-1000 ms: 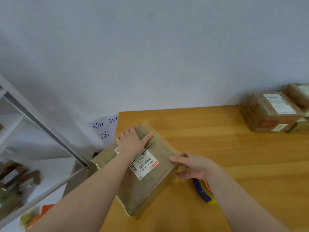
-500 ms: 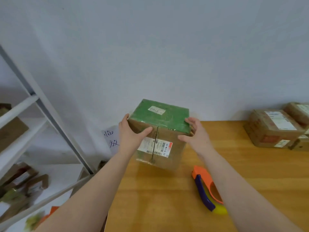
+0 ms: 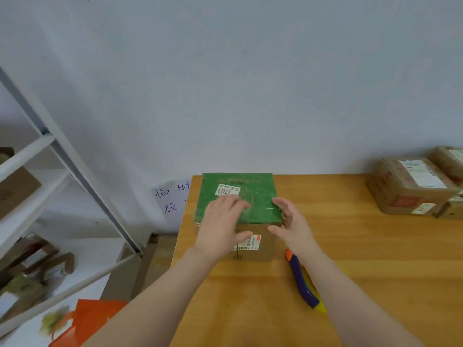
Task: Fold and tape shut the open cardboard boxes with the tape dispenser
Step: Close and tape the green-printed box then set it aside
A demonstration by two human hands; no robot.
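A cardboard box [image 3: 253, 194] with a green top and a white "3703" sticker stands at the left end of the wooden table [image 3: 363, 259]. Its brown front face carries a barcode label. My left hand [image 3: 221, 225] lies flat over the top's front left part, thumb down the front face. My right hand [image 3: 292, 222] is at the box's front right corner, fingers nearly straight; I cannot tell whether it touches. The tape dispenser [image 3: 302, 281], with orange, purple and yellow parts, lies on the table just right of the box, partly under my right forearm.
Several taped brown parcels [image 3: 411, 186] sit at the table's far right by the wall. A white metal shelf rack [image 3: 37, 209] with parcels stands to the left. A handwritten paper sign [image 3: 171, 199] leans on the wall. An orange bag [image 3: 87, 319] lies at lower left.
The box, held up in both hands half a second ago, now stands on the table green side up. Both hands have loosened from its sides.
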